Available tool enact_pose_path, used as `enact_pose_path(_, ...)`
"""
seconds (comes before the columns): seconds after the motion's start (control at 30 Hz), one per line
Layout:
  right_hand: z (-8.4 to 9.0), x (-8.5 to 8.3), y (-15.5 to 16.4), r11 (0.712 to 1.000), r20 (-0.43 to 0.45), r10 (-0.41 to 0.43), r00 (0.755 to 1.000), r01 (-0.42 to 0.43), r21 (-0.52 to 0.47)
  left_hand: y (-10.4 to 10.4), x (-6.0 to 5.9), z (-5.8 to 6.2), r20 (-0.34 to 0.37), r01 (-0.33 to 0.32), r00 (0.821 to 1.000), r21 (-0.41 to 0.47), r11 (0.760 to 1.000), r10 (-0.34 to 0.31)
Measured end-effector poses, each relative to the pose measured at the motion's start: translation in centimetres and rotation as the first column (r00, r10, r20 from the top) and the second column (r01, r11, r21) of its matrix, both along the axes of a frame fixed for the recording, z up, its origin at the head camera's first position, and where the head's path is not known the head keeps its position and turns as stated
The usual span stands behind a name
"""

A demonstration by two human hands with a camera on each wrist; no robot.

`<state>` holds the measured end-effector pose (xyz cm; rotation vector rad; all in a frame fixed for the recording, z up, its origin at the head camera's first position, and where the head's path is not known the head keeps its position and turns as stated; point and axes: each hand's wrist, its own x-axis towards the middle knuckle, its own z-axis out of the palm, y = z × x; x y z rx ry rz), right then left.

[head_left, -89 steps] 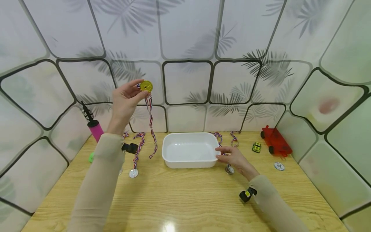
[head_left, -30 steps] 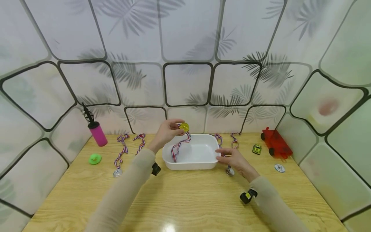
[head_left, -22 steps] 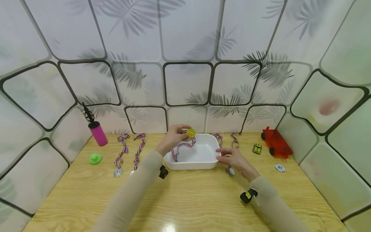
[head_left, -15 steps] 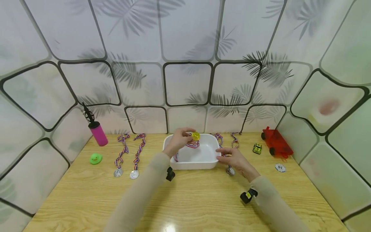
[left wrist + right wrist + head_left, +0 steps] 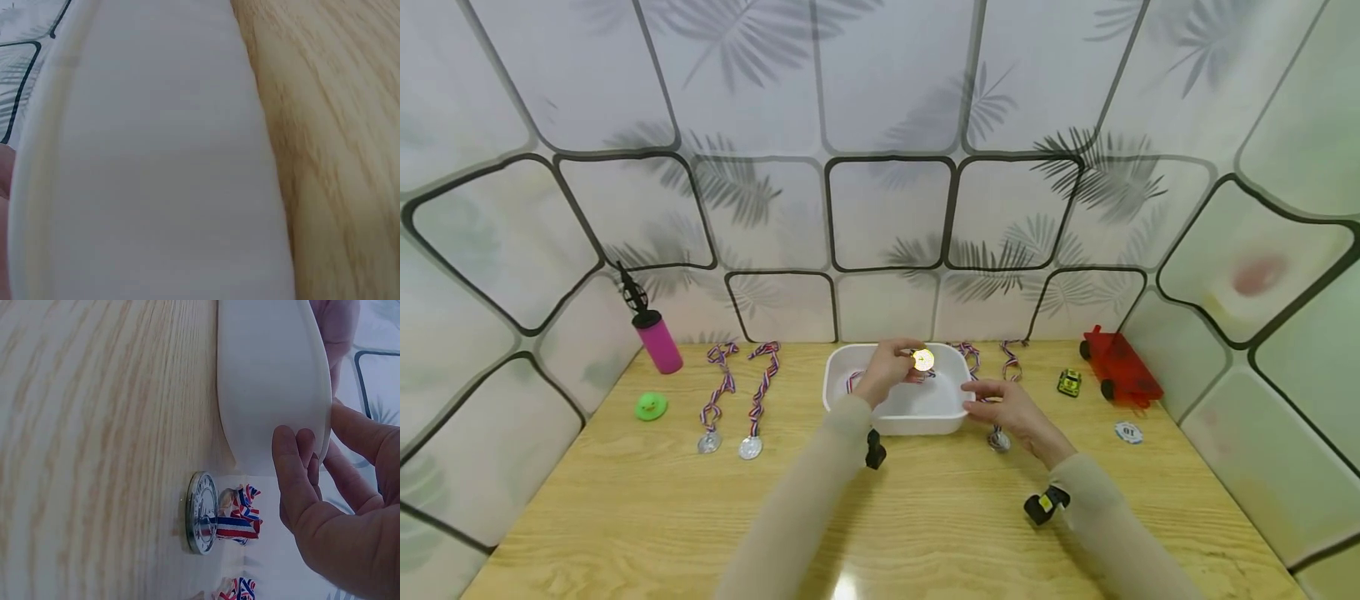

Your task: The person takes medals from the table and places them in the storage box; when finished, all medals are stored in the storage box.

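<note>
My left hand (image 5: 891,367) pinches a gold medal (image 5: 922,359) by its edge, low over the inside of a white plastic basin (image 5: 898,425). Its striped ribbon (image 5: 852,381) trails into the basin, partly hidden behind the hand. At the basin's right end my right hand (image 5: 1007,412) grips the rim; in the right wrist view some fingers (image 5: 290,456) lie on the outer wall and another reaches over the edge. A silver medal (image 5: 202,512) with a red, white and blue ribbon (image 5: 234,526) lies beside that end. The basin's wall fills most of the left wrist view.
Two silver medals (image 5: 708,442) (image 5: 750,447) with ribbons lie left of the basin. Further left are a green duck (image 5: 651,406) and a pink pump (image 5: 658,342). On the right sit a yellow toy car (image 5: 1069,382), a red toy trailer (image 5: 1120,364) and a poker chip (image 5: 1128,432).
My left hand has carried the gold medal from high on the left, rightward and down into the basin's area, its ribbon now lying inside. The right hand has stayed on the rim.
</note>
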<state>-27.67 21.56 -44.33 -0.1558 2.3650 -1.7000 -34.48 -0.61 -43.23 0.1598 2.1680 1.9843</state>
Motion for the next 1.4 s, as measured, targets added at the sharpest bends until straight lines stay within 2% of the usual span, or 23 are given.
enact_pose_path(0.2,-0.1,0.0,0.0,1.0,0.02,-0.002,1.0,0.002,-0.017,1.6,0.0,-0.8,-0.008,0.01,1.0,-0.075,0.997,-0.011)
enact_pose_path(0.43,-0.2,0.1,0.2,1.0,0.005,0.007,1.0,-0.007,-0.014,2.9,0.0,-1.5,-0.038,0.068,0.996,-0.175,0.982,-0.076)
enact_pose_path(0.6,-0.2,0.0,0.3,1.0,0.013,0.001,1.0,0.0,-0.018,3.4,0.3,-1.6,-0.086,0.05,0.994,-0.24,0.97,-0.072)
enact_pose_path(0.77,-0.2,0.1,0.3,1.0,0.007,0.003,1.0,-0.002,-0.025,3.4,0.5,-1.7,-0.109,0.025,0.992,-0.34,0.94,-0.066)
enact_pose_path(0.97,-0.1,0.2,0.3,1.0,-0.017,0.003,1.0,-0.004,-0.01,3.4,0.6,-1.8,-0.15,0.013,0.984,-0.469,0.883,-0.095)
enact_pose_path(1.03,-0.2,0.1,0.4,1.0,-0.021,0.007,1.0,-0.008,-0.013,3.4,0.6,-1.9,-0.156,0.013,0.982,-0.486,0.874,-0.102)
enact_pose_path(1.23,-0.2,0.1,0.4,1.0,-0.024,0.015,1.0,-0.015,-0.008,3.4,0.4,-2.3,-0.144,0.024,0.984,-0.478,0.878,-0.106)
enact_pose_path(1.4,-0.2,0.0,0.3,1.0,-0.016,0.015,1.0,-0.016,-0.013,3.4,0.6,-2.0,-0.125,0.035,0.986,-0.473,0.88,-0.106)
